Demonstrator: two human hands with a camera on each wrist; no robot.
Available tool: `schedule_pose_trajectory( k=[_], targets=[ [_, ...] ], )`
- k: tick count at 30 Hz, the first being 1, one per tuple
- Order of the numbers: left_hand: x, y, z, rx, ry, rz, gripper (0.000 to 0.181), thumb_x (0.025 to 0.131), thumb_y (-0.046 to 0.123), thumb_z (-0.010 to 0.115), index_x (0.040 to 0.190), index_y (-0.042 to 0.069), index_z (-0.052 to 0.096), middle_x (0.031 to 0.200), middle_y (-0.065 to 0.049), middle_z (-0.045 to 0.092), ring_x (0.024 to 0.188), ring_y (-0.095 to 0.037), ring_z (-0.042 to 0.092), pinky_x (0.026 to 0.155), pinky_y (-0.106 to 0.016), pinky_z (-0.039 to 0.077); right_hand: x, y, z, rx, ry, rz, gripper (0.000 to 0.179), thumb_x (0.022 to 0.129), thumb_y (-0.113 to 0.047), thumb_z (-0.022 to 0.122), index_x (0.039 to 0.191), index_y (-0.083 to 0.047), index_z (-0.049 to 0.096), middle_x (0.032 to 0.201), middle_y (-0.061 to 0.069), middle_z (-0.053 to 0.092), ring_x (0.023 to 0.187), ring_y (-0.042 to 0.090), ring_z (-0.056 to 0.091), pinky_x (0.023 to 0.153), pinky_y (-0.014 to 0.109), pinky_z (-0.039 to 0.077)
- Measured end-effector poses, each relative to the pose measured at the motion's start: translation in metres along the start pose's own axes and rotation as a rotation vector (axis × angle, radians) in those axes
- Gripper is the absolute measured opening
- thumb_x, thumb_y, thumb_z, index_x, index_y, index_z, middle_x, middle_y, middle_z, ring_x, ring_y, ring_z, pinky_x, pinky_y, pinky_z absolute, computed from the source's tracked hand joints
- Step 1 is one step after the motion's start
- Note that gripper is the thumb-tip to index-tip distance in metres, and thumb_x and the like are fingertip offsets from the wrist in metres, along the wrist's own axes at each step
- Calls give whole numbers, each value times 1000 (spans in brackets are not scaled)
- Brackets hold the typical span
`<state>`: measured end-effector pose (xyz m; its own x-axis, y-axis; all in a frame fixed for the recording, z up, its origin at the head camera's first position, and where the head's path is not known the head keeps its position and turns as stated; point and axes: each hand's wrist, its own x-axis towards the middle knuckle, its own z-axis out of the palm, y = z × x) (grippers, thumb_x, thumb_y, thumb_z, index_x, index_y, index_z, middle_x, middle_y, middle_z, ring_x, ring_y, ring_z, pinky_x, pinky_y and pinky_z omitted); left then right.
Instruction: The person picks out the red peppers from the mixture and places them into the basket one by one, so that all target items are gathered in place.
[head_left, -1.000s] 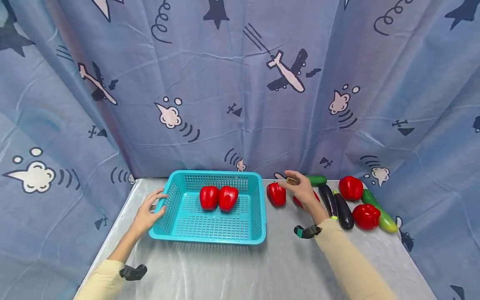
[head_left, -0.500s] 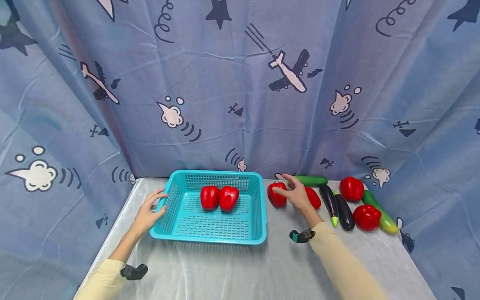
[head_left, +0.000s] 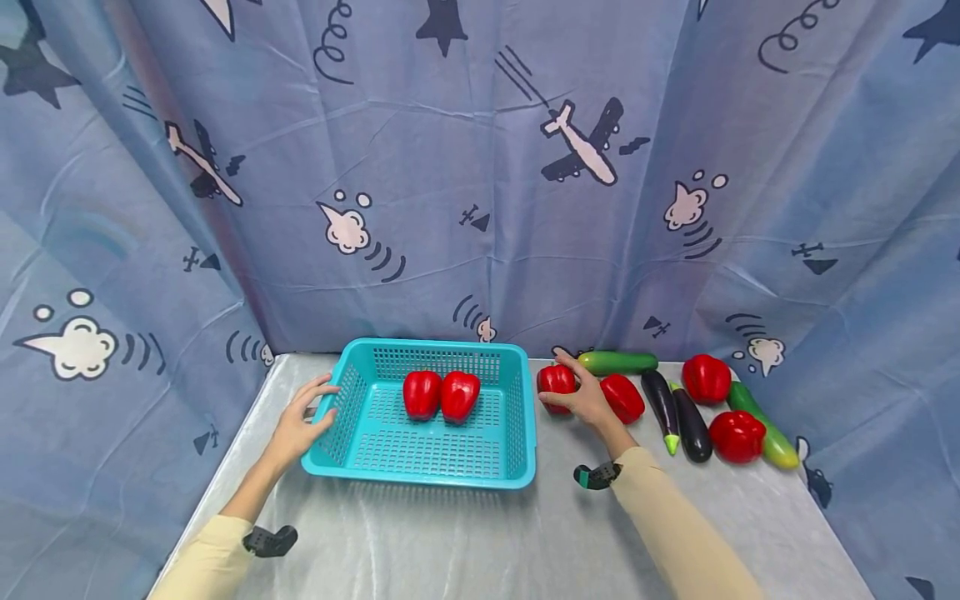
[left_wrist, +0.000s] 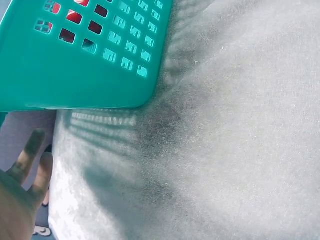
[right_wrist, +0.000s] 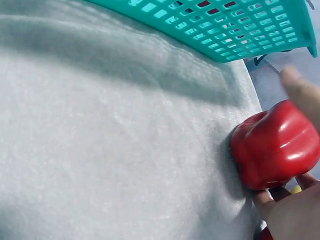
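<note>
My right hand (head_left: pixel 588 402) is spread around a red bell pepper (head_left: pixel 556 379), thumb before it and index finger behind. In the right wrist view, fingertips are right at the underside of this pepper (right_wrist: pixel 275 147), and the blurred thumb (right_wrist: pixel 302 95) overlaps its upper side. At the left end of a turquoise basket (head_left: pixel 420 481), my left hand (head_left: pixel 295 427) has its fingers loosely bent and holds nothing. Two red bell peppers (head_left: pixel 422 394) lie side by side inside the basket. Another red bell pepper (head_left: pixel 622 398) lies just right of my right hand.
A green cucumber (head_left: pixel 618 362) lies at the back edge of the table (head_left: pixel 450 542). Further right are two eggplants (head_left: pixel 692 425), two more red bell peppers (head_left: pixel 738 436) and a yellow-ended cucumber (head_left: pixel 761 427). A patterned blue curtain (head_left: pixel 420 275) stands behind and at both sides.
My right hand has moved left from over the neighbouring pepper and the cucumber to around the pepper nearest the basket. My left hand stays at the basket's left end.
</note>
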<state>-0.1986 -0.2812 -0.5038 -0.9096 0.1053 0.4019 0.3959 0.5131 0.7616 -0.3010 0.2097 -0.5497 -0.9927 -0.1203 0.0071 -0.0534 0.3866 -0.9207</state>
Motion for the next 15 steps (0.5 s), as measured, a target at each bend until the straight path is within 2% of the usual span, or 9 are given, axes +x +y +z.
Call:
schedule_pose_trajectory(
  k=[3,7,15],
  targets=[
    [0,1,0,0,-1,-1,34,90,-15,67,124,-14,62,145,-36,43,124,-51,48,88,-35,51,1,1,0,-28,-4,-32,82,85,-3,82,155,-10,40,165,14,25,144,45,25,104,62,39],
    [0,1,0,5,-3,-1,34,90,-14,67,124,-14,62,145,-36,42,126,-51,47,89,-30,50,1,4,1,-45,3,-12,80,83,-1,82,152,-10,43,164,15,26,143,46,27,103,62,40],
    [0,4,0,11,-10,-12,34,91,-14,66,124,-13,61,145,-36,42,128,-51,45,89,-40,50,-3,7,5,-94,48,13,79,83,-10,86,151,-15,46,155,20,36,137,47,34,96,59,48]
  ],
)
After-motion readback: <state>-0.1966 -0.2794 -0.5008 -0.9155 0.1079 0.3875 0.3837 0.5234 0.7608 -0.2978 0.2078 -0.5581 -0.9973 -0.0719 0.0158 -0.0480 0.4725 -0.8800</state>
